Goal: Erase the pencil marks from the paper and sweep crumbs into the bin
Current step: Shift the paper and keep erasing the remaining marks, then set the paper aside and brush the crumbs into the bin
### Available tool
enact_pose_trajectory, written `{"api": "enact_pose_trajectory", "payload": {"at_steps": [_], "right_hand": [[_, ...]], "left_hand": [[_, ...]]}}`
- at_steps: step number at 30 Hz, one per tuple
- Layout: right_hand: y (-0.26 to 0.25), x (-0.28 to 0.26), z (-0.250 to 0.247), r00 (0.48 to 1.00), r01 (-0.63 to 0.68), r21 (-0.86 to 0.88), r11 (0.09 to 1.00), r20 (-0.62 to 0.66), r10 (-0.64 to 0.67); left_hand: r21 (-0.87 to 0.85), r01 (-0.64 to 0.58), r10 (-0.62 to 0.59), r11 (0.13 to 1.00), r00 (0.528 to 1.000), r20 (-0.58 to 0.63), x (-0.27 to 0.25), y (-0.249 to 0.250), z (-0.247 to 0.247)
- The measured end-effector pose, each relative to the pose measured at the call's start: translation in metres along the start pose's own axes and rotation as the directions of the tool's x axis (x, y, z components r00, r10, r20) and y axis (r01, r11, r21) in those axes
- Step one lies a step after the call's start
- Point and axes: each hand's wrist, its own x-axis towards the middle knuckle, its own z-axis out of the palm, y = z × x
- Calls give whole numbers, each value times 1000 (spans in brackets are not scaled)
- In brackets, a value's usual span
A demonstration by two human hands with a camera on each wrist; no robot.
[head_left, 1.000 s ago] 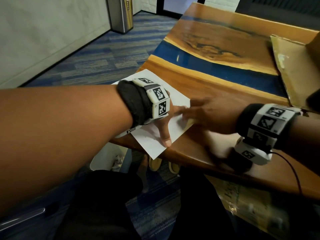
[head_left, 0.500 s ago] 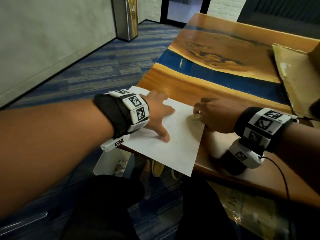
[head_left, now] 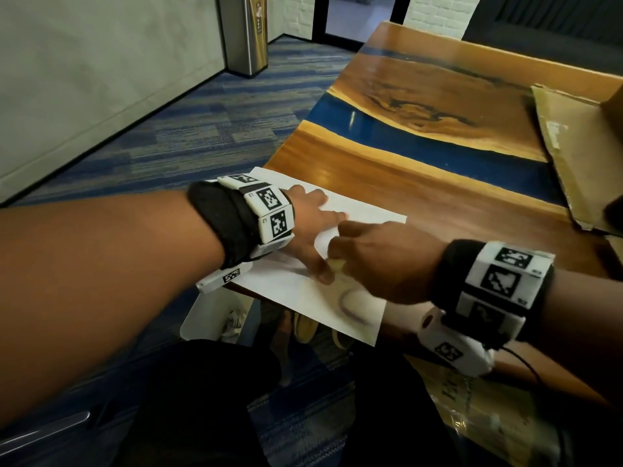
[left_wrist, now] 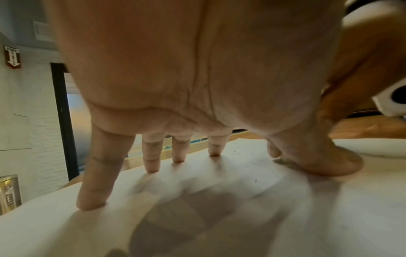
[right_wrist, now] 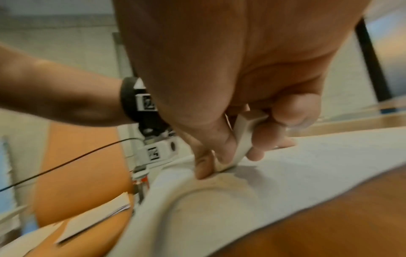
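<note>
I'm mid-erasing: my left hand (head_left: 308, 227) lies flat with spread fingers pinning the paper (head_left: 364, 215), while my right hand (head_left: 381, 261) pinches the eraser (right_wrist: 240, 139) beside my left thumb. Next: rub the curved mark (head_left: 350, 310) (nearer the paper's overhanging corner), probably lightly.

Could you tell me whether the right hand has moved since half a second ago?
Yes. The right hand has slid left over the paper, towards its overhanging near edge.

head camera looks steeply down over both forearms; each wrist camera peers close along its palm; all share the paper (head_left: 296, 294)
</note>
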Motion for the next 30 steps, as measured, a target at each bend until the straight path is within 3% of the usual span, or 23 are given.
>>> {"api": "enact_pose_trajectory", "payload": {"at_steps": [5,8,10,12,15,19,24,27,30], "right_hand": [[55,2,-6,973,-230,-107,967,-59,224],[17,-8,2,997,-79,-32,996,-9,79],[15,-18,1,996,-87,-4,996,4,87],[45,-24,-2,970,-245,-19,969,-4,245],[93,-42,1,887,-462,-19,887,-7,462],[105,-62,12,850,-527,-17,850,-8,527],[99,-76,13,810,-586,10,810,10,586],[89,-85,11,814,-577,22,816,-63,578],[73,-87,8,827,-543,161,824,-65,558]], "left_hand": [[22,7,-7,1000,1000,12,1,0,1],[12,16,-16,1000,1000,12,1,0,-1],[7,35,-35,999,999,14,1,1,-1],[6,68,-68,998,998,2,-2,3,0],[-39,100,-102,994,994,-40,-9,1,-4],[-192,131,-154,973,982,-108,-16,-17,-3],[-481,262,-393,837,899,-195,-20,-46,29],[-585,356,-498,729,862,-97,-26,-68,43],[-701,373,-509,608,861,17,-41,-90,53]]}}
